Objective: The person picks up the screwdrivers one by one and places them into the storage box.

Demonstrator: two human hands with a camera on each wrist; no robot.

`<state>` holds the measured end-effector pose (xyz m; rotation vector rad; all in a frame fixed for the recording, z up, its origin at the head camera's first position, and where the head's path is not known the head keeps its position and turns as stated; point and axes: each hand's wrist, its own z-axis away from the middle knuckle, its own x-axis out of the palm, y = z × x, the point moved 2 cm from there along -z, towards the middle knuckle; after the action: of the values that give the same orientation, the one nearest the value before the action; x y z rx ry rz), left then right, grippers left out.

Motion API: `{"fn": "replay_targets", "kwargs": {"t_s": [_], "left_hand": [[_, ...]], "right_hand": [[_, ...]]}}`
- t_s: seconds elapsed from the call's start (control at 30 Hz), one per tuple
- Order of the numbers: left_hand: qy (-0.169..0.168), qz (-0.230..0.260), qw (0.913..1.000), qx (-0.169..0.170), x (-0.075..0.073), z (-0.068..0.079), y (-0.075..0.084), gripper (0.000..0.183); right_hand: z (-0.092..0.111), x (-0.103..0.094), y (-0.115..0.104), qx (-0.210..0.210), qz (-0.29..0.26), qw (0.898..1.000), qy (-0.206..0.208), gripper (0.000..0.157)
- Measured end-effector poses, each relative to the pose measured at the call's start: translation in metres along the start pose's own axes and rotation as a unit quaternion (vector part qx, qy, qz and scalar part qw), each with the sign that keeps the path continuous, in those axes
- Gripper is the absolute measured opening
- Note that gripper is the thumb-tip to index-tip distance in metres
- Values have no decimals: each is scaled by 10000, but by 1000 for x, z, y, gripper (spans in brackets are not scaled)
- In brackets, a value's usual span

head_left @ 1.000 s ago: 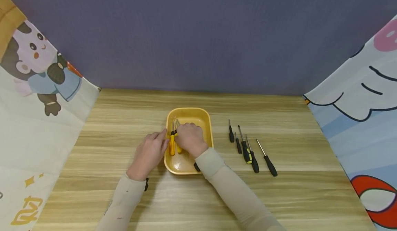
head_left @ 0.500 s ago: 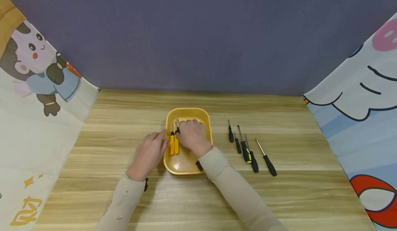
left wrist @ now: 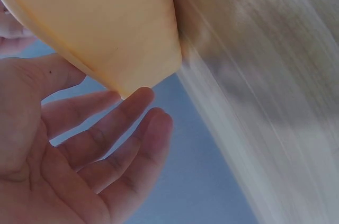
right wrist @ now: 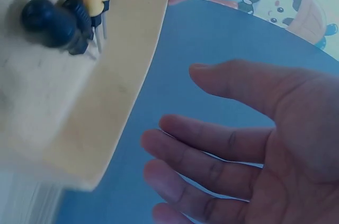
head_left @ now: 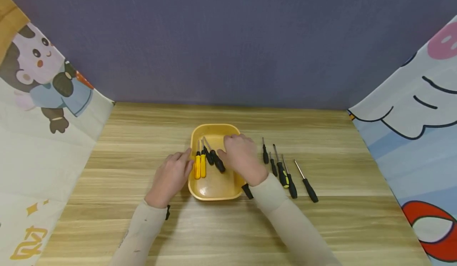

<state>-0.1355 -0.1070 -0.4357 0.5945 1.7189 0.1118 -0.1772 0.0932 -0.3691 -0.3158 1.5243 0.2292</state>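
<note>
A yellow plastic tray (head_left: 214, 188) stands mid-table. Inside, at its left, two yellow-handled screwdrivers (head_left: 198, 167) lie side by side. Right of them are two black-handled screwdrivers, a smaller one (head_left: 208, 156) and a larger one (head_left: 217, 161), slightly slanted. My left hand (head_left: 173, 170) touches the tray's left rim with thumb and fingers; in the left wrist view its fingers (left wrist: 124, 121) are loosely extended by the tray's edge. Over the tray's right rim hovers my right hand (head_left: 242, 155). Its spread, relaxed fingers (right wrist: 201, 139) hold nothing in the right wrist view.
Right of the tray, several dark-handled screwdrivers lie on the wooden table (head_left: 143, 131) in a loose row, from a small one (head_left: 265, 155) to a long one (head_left: 310, 188) farthest right. A dark blue wall (head_left: 228, 43) stands behind; printed sheets flank both sides.
My right hand has let go of the larger black screwdriver in the tray and moved right to the rim, uncovering both black ones. The left hand stays where it was.
</note>
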Motion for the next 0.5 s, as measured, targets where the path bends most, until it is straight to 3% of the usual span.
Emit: {"fn": "replay_targets", "kwargs": {"t_s": [0.33,0.5], "left_hand": [[31,-15,10000,20,-1,1,2,45],[73,18,10000,39,-1,1,2,44]], "right_hand": [[36,0,42,119,-214,9996,110,34],[45,8,69,278,-588,9964,545,31]]}}
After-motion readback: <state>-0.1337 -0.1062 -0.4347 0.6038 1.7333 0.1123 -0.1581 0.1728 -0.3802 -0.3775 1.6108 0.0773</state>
